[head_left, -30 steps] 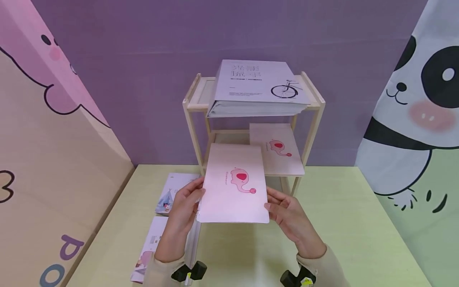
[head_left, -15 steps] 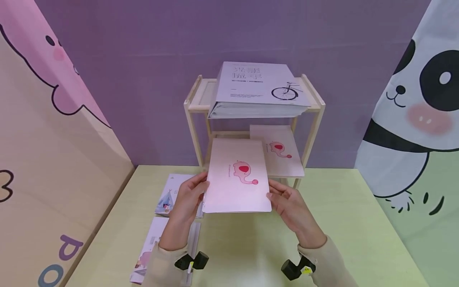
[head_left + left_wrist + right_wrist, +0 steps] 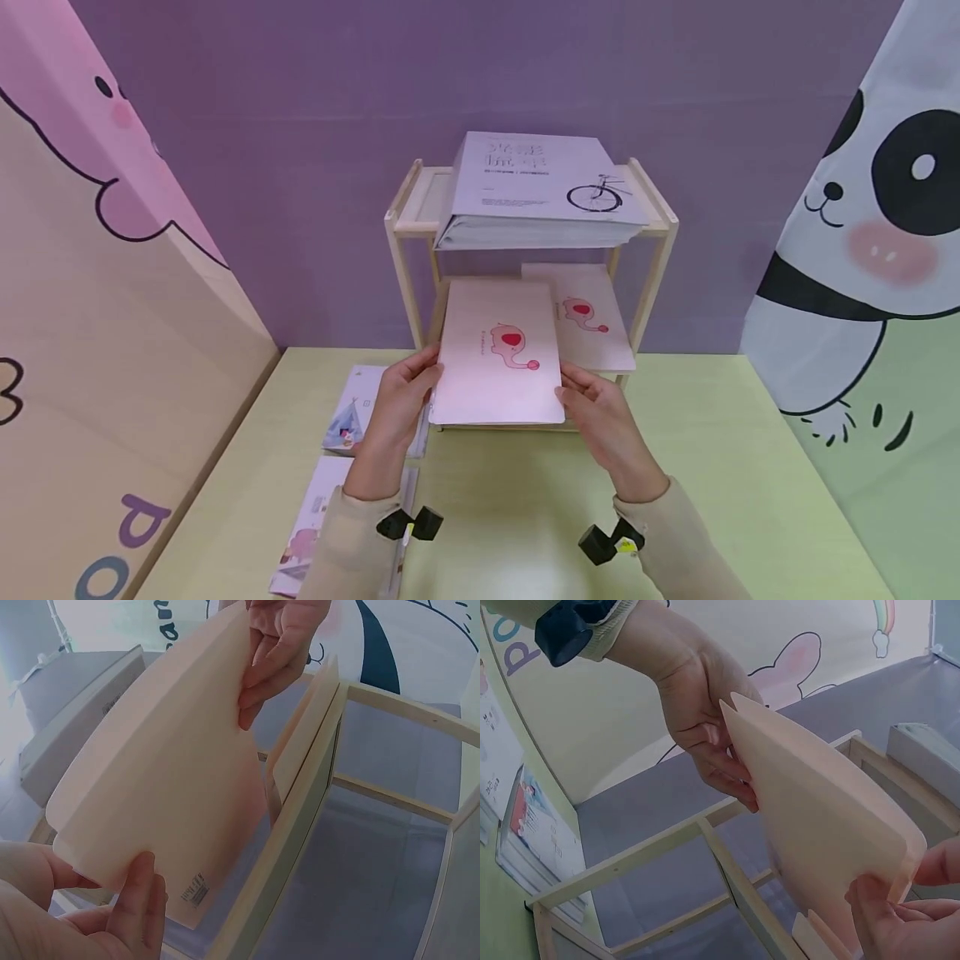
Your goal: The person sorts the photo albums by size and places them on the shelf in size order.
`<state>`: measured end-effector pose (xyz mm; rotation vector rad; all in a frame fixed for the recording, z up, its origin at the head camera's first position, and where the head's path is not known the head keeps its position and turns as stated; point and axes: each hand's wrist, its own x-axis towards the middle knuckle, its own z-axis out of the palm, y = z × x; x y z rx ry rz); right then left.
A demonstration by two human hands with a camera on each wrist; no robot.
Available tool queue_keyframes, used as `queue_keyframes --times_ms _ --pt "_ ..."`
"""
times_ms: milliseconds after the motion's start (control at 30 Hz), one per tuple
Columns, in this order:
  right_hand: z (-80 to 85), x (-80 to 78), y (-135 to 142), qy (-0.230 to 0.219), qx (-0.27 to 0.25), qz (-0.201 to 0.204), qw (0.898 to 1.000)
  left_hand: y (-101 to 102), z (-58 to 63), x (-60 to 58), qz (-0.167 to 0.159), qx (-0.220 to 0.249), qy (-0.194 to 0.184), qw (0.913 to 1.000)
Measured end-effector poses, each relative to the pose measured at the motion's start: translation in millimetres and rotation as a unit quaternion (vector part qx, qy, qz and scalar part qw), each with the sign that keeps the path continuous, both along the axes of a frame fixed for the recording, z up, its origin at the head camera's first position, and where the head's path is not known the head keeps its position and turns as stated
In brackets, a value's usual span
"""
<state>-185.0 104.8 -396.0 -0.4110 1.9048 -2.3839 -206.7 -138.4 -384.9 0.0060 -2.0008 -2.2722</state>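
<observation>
Both hands hold a thin pink notebook (image 3: 498, 358) with a red elephant drawing on its cover. My left hand (image 3: 401, 400) pinches its left edge, thumb on top, and my right hand (image 3: 603, 417) pinches the right edge. The far end of the notebook overlaps the middle level of a small wooden rack (image 3: 656, 287) in the head view. Beside it on that level lies a matching notebook (image 3: 600, 312), partly covered by the held one. From the left wrist, the notebook's underside shows a barcode (image 3: 196, 891).
On the rack's top lies a thick white book (image 3: 540, 179) with a bicycle drawing. Two stacks of books, a rear one (image 3: 352, 408) and a front one (image 3: 307, 533), lie on the table (image 3: 720, 467) at left. A purple wall (image 3: 300, 167) stands behind.
Both hands have carried the notebook forward toward the rack, so it sits farther over the middle level. The matching notebook and the thick book have stayed in place.
</observation>
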Motion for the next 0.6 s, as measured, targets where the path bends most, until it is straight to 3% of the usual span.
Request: queue_keyframes --times_ms 167,300,600 --pt "7.1 -8.4 -7.0 -0.012 -0.003 -0.006 1.000 0.0 3.5 -8.9 0.017 -0.009 0.014 0.9997" --pt "13.7 -12.4 -10.1 0.004 -0.014 -0.012 1.000 2.9 5.9 -15.8 0.024 -0.013 0.030 0.9992" --pt "17.0 -18.7 -13.5 0.017 -0.008 -0.016 1.000 6.1 5.7 -22.1 0.029 -0.018 0.038 0.9987"
